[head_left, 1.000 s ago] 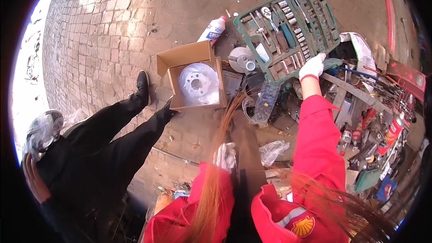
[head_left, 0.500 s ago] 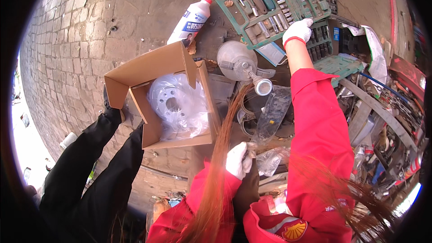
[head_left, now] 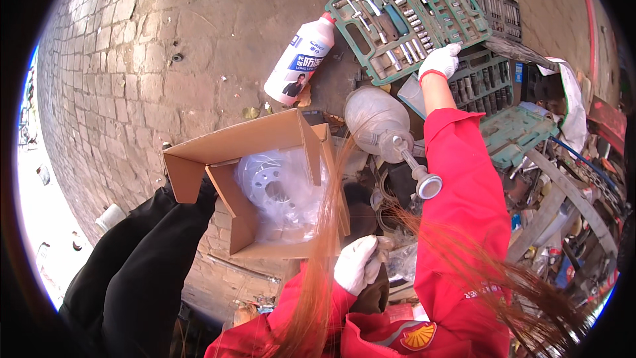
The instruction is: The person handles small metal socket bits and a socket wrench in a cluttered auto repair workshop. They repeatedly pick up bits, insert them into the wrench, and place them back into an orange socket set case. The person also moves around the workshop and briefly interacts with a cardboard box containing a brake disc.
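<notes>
— Starting at the left: whose black trouser legs [head_left: 142, 258] are those beside our cardboard box [head_left: 258, 179]?

— Another person's, cut off by the frame's edge. The box stands open on the paving with a brake disc [head_left: 278, 189] inside it, wrapped in clear plastic, so we only see its hub and bolt holes through the film.

— And our left hand [head_left: 358, 264]?

— White-gloved, low in the view, just right of the box. Its fingers are curled around something dark and crumpled, maybe a plastic bag; strands of hair cross it and we cannot tell what it grips.

— Above that?

— A white bottle [head_left: 299, 59] with a blue label lies on the ground, and a clear funnel-shaped jug [head_left: 381, 122] with a metal spout sits between the box and our red sleeve.

— The right hand [head_left: 440, 61]?

— Also gloved, stretched out to the green socket set case [head_left: 411, 16]. It rests on the case's near edge, fingers bent down onto the rim. Whether they pinch a tool we cannot make out; the glove hides the fingertips.

— Further right?

— A second open tool case [head_left: 503, 103], half covered by our arm, then a jumble of metal parts too tangled to name.
</notes>
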`<state>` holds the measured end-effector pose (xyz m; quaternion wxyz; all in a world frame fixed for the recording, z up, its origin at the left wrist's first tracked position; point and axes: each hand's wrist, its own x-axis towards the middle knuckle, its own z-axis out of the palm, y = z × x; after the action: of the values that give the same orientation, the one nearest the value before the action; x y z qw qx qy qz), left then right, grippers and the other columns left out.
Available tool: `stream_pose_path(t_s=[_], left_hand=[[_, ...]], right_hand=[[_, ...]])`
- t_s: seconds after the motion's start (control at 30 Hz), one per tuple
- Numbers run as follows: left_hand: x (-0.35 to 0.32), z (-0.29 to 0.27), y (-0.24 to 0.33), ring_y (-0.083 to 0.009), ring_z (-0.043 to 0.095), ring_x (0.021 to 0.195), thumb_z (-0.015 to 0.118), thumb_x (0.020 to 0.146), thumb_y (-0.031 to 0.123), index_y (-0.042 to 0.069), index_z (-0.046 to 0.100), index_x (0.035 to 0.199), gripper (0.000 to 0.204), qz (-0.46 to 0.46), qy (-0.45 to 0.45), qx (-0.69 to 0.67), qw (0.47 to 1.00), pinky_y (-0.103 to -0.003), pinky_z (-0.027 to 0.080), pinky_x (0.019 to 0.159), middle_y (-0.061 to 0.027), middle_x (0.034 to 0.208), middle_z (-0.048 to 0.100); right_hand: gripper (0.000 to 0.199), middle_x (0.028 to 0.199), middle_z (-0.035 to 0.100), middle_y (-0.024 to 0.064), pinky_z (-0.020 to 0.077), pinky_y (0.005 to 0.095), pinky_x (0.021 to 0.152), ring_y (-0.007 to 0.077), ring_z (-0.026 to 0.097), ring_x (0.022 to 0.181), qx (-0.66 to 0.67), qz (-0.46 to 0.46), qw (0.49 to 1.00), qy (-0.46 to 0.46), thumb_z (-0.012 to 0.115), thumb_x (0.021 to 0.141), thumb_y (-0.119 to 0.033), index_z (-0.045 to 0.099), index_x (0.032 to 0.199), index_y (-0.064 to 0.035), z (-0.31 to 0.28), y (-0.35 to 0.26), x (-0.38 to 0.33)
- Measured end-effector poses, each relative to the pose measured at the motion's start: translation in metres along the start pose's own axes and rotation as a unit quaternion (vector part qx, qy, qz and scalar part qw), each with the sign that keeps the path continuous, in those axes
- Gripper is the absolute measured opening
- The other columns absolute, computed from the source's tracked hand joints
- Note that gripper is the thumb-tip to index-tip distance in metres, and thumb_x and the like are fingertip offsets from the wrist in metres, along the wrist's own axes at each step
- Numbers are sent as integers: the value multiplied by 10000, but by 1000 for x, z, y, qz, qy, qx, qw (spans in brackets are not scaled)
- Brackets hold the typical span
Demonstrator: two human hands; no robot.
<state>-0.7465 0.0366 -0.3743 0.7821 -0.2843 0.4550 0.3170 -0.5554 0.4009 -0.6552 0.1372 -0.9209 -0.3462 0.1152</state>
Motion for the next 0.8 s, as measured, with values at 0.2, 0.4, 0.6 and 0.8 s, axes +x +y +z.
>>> stream_pose_path(t_s=[0.2, 0.4, 0.6, 0.8], left_hand=[[14, -20, -13, -59, 355, 405, 488, 1014, 282, -37, 620, 1083, 352, 35, -34, 122, 991, -208, 270, 372, -53, 761, 617], [10, -18, -1, -44, 341, 408, 464, 1024, 281, -53, 609, 1097, 371, 25, -61, 106, 992, -203, 236, 368, -67, 787, 615], [-4, 18, 26, -35, 318, 411, 442, 1028, 303, -67, 606, 1104, 411, -4, 4, 39, 999, -201, 214, 370, -65, 791, 601], [-7, 25, 46, -165, 623, 758, 513, 988, 363, 6, 585, 1165, 405, -51, -91, 27, 994, -267, 506, 621, -66, 890, 635]], right_hand=[[492, 1316, 521, 231, 517, 341, 819, 256, 630, 1031, -214, -83, 973, -27, 477, 963, -220, 417, 1349, 79, 28, 14, 4], [635, 1497, 322, 265, 403, 331, 1022, 300, 465, 1295, -444, -134, 876, -129, 462, 953, -175, 225, 1445, 147, 46, 20, 6], [585, 1448, 378, 265, 422, 381, 980, 327, 486, 1252, -229, -66, 962, -131, 479, 951, -188, 318, 1411, 134, 65, 35, 17], [418, 1209, 586, 240, 538, 382, 798, 326, 640, 1021, 8, 21, 1000, -3, 385, 1004, -259, 468, 1294, 30, 78, 49, 13]])
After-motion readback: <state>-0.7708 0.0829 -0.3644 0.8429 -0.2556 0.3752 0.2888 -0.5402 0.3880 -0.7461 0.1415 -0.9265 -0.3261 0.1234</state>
